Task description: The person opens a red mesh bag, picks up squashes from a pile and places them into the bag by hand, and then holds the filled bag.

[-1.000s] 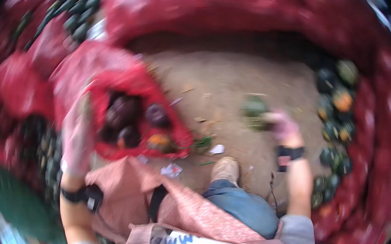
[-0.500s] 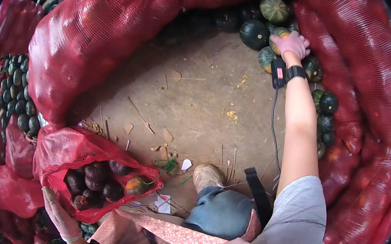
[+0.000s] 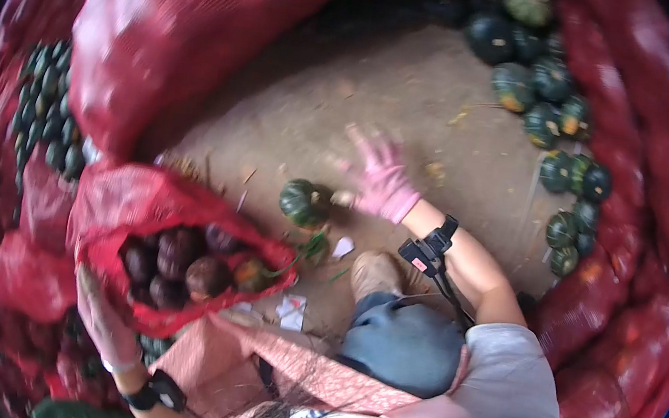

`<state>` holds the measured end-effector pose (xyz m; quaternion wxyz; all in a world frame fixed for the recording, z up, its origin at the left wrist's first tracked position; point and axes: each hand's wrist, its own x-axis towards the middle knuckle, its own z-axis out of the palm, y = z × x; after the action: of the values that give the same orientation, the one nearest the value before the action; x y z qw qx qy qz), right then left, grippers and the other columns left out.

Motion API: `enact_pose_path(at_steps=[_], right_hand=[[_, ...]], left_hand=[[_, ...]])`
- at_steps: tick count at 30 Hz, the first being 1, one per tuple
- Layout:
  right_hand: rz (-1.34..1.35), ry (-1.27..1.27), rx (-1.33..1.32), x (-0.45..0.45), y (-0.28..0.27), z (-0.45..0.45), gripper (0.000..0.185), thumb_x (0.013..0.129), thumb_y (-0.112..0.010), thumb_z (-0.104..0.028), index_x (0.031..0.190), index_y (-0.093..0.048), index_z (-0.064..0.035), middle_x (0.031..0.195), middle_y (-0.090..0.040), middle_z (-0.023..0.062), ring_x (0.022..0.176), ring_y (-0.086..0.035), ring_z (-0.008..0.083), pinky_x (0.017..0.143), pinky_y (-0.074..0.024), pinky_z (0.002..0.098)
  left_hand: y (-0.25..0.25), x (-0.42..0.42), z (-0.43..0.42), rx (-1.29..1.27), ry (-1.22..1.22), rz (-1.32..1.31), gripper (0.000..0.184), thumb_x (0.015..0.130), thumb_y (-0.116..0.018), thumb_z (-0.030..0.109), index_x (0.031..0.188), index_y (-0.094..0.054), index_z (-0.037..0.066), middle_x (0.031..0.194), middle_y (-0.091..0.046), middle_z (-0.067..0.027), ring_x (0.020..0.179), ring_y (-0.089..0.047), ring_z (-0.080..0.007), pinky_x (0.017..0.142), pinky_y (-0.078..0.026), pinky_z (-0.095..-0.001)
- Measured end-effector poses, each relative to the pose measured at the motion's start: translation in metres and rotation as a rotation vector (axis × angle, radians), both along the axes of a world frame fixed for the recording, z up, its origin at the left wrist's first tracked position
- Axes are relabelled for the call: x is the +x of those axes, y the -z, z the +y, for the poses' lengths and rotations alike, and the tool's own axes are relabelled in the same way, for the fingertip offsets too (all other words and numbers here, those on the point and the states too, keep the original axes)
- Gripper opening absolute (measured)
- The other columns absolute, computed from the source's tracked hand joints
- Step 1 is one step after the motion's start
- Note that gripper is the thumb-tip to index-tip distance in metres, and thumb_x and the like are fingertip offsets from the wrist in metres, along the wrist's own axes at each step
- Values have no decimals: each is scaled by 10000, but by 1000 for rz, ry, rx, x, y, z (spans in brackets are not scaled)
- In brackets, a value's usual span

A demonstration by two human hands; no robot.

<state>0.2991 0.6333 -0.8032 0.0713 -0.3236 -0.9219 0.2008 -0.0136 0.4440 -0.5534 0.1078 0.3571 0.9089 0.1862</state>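
My right hand (image 3: 386, 184), in a pink glove, is over the floor with its fingers spread and empty; it is partly blurred. Just left of its fingertips, apart from them, is a striped green pumpkin (image 3: 298, 202); whether it touches the floor I cannot tell. My left hand (image 3: 103, 324), also gloved, lies with straight fingers against the near left side of an open red mesh bag (image 3: 132, 188). Inside the bag are several dark purple-brown pumpkins (image 3: 177, 250) and one orange-green pumpkin (image 3: 251, 275). The left thumb is hidden.
Several green pumpkins (image 3: 552, 79) lie along the right side of the floor (image 3: 280, 110). Large filled red mesh sacks (image 3: 154, 45) ring the floor at left, back and right. Small dark green squashes (image 3: 46, 111) are piled at far left. Paper scraps (image 3: 291, 312) lie near my shoe (image 3: 376, 274).
My right hand has come from the pumpkins at the far right toward the bag and is now spread. A green pumpkin now appears beside the bag. My left hand stays at the bag.
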Motion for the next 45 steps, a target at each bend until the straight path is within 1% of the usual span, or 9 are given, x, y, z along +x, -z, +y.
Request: enact_pose_path(at_steps=[2,6,7,9,16,23,30,35,45], right_hand=[[263,-445,-46,-52,-18,-26,725,668,-613,-612,1322,-366,-422,1449,-241,113,1318,-240,373,980,-158,709],[-72,-821,-148,-126,-27,-63,838,610,-738,-475,1343,-337,-406,1415,-312,109,1314,-269,352,990,-193,691],[-81,-832,-141,-132,-31,-66,639,694,-679,-395,1283,-440,-331,1376,-349,132,1285,-312,350,974,-241,680],[29,-785,152,-148,-1,-86,395,772,-573,-300,1163,-540,-251,1269,-450,132,1143,-456,327,889,-375,602],[358,-880,163,-144,24,-106,376,803,-510,-234,1174,-474,-185,1037,-578,174,789,-581,348,576,-486,408],[-91,-44,-1638,-165,-66,-95,533,685,-713,-435,1012,-643,-19,937,-664,127,758,-638,165,666,-518,304],[7,-887,-750,-145,-42,-144,757,615,-617,-714,1247,-499,-313,1186,-442,145,1085,-420,373,819,-442,479],[217,-1078,-365,-154,19,-175,648,726,-533,-653,1233,-502,-251,1176,-471,144,1027,-473,362,729,-450,505],[144,-549,-1204,-177,-5,-130,745,540,-798,-293,1208,-484,-195,1123,-552,148,981,-567,344,811,-471,423]], left_hand=[[2,-19,-27,-241,388,438,496,975,-376,284,1325,-360,-67,1374,-379,-172,1254,-384,-232,1050,-297,-346],[-12,15,9,221,-300,-332,440,971,-395,303,1261,-473,-18,1068,-544,-48,934,-502,-96,792,-426,-257],[-5,-1,-12,22,313,324,438,968,-405,298,1258,-473,-24,1112,-544,-40,985,-496,-91,847,-416,-255],[-18,17,4,274,-200,-446,463,972,-403,317,1272,-457,-31,1137,-556,-32,988,-498,-98,889,-383,-242],[-22,17,-20,241,-145,-552,476,970,-409,330,1290,-441,-21,1223,-518,-70,1104,-462,-130,968,-342,-272],[-10,2,-40,227,-372,-439,391,924,-453,419,1106,-491,75,841,-498,-1,711,-425,-96,594,-324,-232],[-25,-3,-25,648,-637,-662,360,902,-489,468,979,-565,125,621,-458,25,400,-277,-58,357,-193,-208],[-27,14,-24,649,-551,-658,371,890,-509,474,1091,-560,166,656,-494,32,400,-295,-60,356,-215,-214],[-18,11,-34,540,-384,-469,424,901,-493,438,1182,-496,120,873,-489,-23,618,-346,-110,521,-264,-249]])
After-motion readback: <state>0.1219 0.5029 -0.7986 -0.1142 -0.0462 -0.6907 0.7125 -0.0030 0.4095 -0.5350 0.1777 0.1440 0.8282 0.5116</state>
